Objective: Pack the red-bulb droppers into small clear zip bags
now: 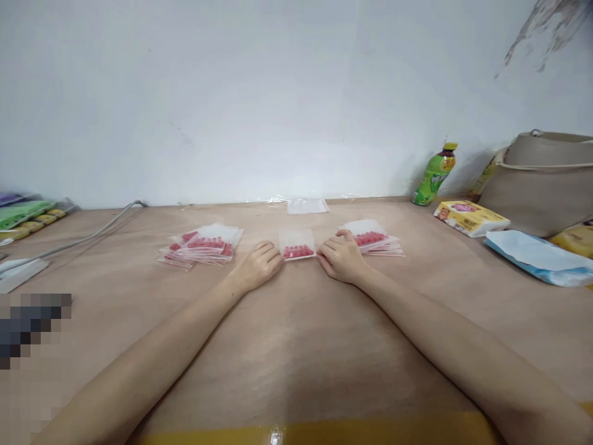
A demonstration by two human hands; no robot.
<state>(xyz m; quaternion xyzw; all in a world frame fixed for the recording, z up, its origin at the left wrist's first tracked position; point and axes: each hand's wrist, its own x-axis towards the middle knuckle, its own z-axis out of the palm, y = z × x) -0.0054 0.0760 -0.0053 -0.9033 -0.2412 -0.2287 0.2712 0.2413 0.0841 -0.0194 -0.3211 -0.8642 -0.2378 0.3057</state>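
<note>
A small clear bag with a row of red pieces (298, 246) lies flat on the brown table (296, 346) between my two hands. My left hand (258, 266) has curled fingers and pinches the bag's left edge. My right hand (341, 256) is curled too and pinches the bag's right edge. To the left lies a fanned pile of the same red-filled bags (204, 245). Another pile (373, 238) sits just right of my right hand, touching its fingers. A stack of empty clear bags (307, 206) rests near the wall.
A green drink bottle (434, 173) leans at the back right, beside a yellow-and-white box (471, 217), a blue-white packet (540, 256) and a beige bag (542, 179). A grey cable (88, 238) and coloured packs (28, 216) lie at the left.
</note>
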